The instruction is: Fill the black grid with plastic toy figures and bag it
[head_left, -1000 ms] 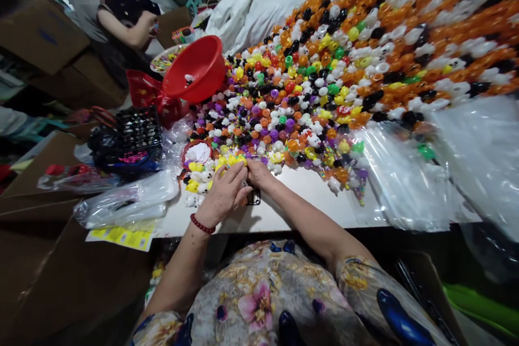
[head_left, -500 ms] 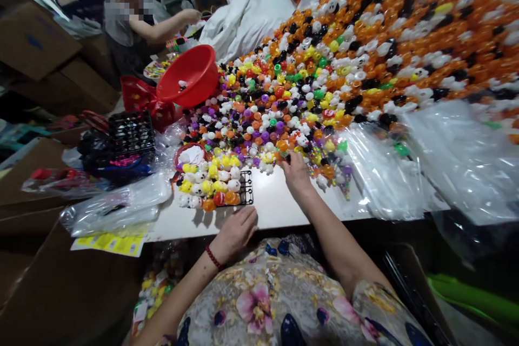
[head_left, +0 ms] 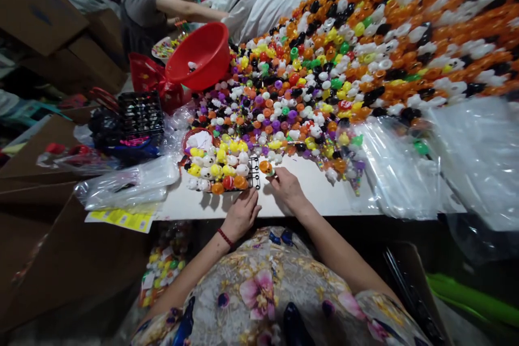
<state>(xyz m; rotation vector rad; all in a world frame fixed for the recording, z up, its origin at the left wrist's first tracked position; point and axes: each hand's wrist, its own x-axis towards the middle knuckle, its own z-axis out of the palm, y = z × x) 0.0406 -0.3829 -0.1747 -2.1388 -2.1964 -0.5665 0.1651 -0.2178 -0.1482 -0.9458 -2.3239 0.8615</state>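
My right hand [head_left: 287, 189] pinches a small orange-topped plastic figure [head_left: 265, 167] with a pale lower part, just right of a black wire rack [head_left: 255, 173]. Rows of yellow, white, orange and red figures [head_left: 217, 171] fill most of the rack, and its right-end column of loops shows bare. At the rack's front right corner is my left hand [head_left: 242, 213], fingers stretched out and fairly flat, the tips at the rack's edge; whether they press on it I cannot tell. A large heap of mixed figures [head_left: 279, 111] lies behind.
A red basin [head_left: 200, 59] tilts on the heap's left side. Clear plastic bags [head_left: 389, 173] lie at right, more bags [head_left: 130, 186] at left. A small red basket [head_left: 198, 140] stands behind the rack. Another person [head_left: 141, 5] reaches across at the back left.
My right hand has come from the heap's edge back toward the rack with the orange-topped figure. My left hand has moved up to the rack's corner. The whole view has shifted slightly.
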